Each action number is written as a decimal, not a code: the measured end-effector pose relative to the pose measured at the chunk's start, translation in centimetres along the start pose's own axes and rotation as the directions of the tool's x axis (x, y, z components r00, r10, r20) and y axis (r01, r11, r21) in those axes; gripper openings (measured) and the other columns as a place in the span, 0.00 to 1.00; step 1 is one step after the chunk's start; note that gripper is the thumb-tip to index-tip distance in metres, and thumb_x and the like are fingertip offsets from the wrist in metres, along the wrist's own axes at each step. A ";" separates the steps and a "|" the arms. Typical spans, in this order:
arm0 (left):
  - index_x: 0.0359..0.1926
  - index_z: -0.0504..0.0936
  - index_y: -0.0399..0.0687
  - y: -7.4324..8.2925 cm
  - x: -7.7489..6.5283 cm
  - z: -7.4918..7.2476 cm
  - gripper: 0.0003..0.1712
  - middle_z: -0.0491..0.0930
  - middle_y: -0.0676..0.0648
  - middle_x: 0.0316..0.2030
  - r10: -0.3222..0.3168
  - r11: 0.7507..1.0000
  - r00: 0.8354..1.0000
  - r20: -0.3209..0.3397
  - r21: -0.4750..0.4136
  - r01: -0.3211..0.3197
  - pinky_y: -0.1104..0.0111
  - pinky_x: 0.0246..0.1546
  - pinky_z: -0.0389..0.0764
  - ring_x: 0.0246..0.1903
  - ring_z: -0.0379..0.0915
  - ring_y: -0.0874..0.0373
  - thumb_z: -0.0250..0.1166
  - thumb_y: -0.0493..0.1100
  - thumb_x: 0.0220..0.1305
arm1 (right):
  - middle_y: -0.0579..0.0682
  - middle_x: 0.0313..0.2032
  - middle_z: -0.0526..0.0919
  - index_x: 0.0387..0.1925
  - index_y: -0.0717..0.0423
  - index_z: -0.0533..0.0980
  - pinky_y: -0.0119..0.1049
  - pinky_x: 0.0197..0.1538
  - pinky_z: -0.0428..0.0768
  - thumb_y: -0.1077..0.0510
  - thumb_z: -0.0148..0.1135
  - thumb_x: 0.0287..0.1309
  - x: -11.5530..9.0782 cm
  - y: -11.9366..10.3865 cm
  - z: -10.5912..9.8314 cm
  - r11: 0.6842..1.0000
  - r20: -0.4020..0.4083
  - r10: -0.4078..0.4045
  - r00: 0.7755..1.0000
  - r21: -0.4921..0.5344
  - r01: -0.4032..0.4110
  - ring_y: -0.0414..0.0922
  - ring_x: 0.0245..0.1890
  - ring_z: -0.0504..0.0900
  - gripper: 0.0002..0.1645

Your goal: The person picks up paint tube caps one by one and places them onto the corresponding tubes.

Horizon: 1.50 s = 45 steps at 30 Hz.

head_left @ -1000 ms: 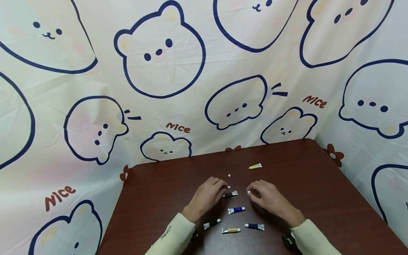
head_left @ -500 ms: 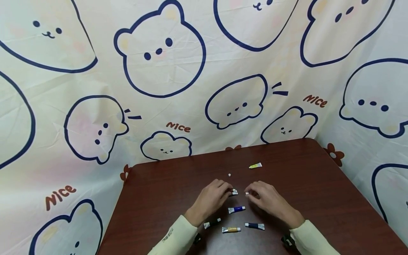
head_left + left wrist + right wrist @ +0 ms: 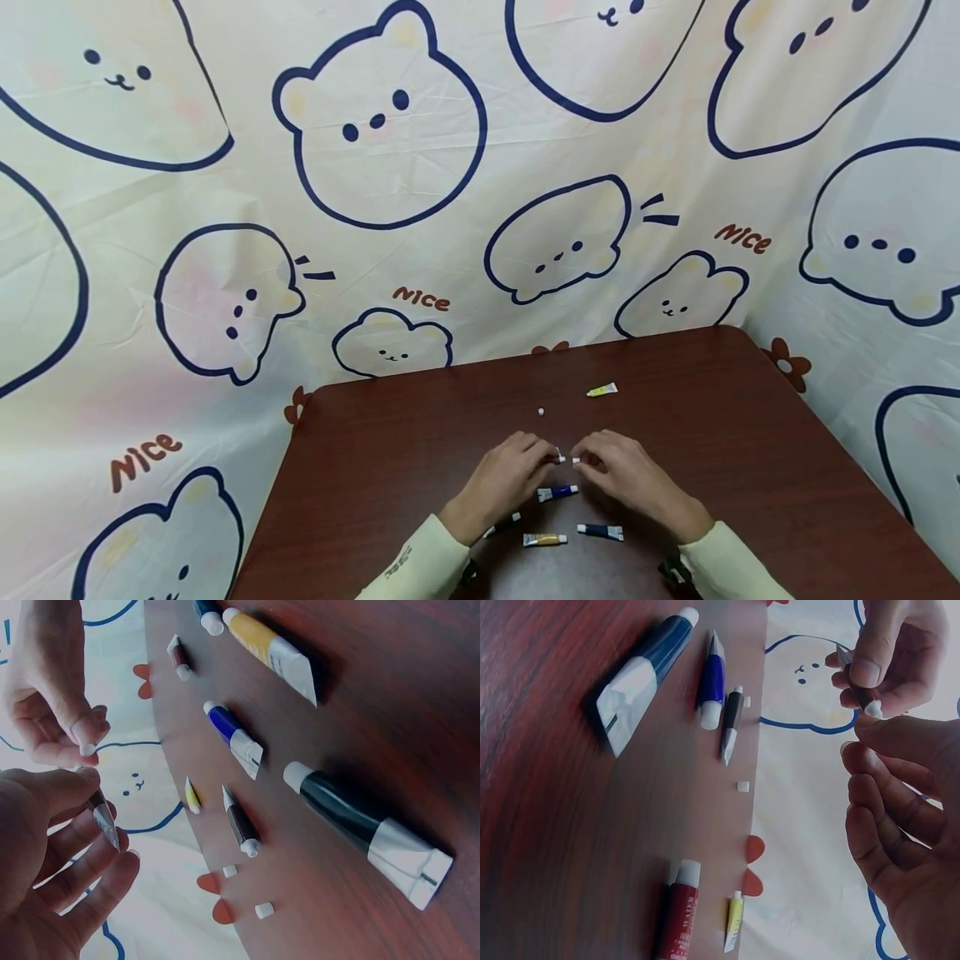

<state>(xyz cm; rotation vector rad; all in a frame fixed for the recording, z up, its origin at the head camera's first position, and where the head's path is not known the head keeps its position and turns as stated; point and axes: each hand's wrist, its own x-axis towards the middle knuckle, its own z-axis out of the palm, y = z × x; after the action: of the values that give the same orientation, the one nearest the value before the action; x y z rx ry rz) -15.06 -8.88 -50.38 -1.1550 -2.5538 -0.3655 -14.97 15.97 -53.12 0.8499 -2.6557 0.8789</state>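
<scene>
My left hand pinches a small dark paint tube with a silver crimped end, its white nozzle pointing to the right hand. Facing it across a small gap, my right hand holds a tiny white cap between thumb and fingertip. In the right wrist view the nozzle of the tube is close to the right fingertips, which hide most of the cap. Both hands are above the table, and the blue paint tube lies just below them in the head view.
On the brown table lie an ochre tube, a dark blue tube, a yellow tube and a loose white cap. A dark green tube, a brown tube and a red tube show in the wrist views.
My left hand has moved right and slightly down with its tube, now covering the brown tube in the head view. My right hand has shifted slightly left with the cap, narrowing the gap.
</scene>
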 end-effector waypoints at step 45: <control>0.47 0.88 0.53 1.0 -0.1 0.7 0.06 0.88 0.57 0.41 0.031 0.997 0.996 -0.087 0.076 -0.025 0.74 0.41 0.82 0.38 0.79 0.64 0.73 0.47 0.74 | 0.38 0.40 0.87 0.46 0.45 0.85 0.30 0.38 0.84 0.58 0.72 0.72 -0.1 -0.8 0.5 0.994 -0.046 -0.049 0.998 0.099 0.053 0.29 0.38 0.81 0.05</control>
<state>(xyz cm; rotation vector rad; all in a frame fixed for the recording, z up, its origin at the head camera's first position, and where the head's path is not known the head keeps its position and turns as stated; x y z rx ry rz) -14.40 -8.04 -50.96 -1.1215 -2.4510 -0.3049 -14.47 15.17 -53.20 0.9066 -2.5596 1.0133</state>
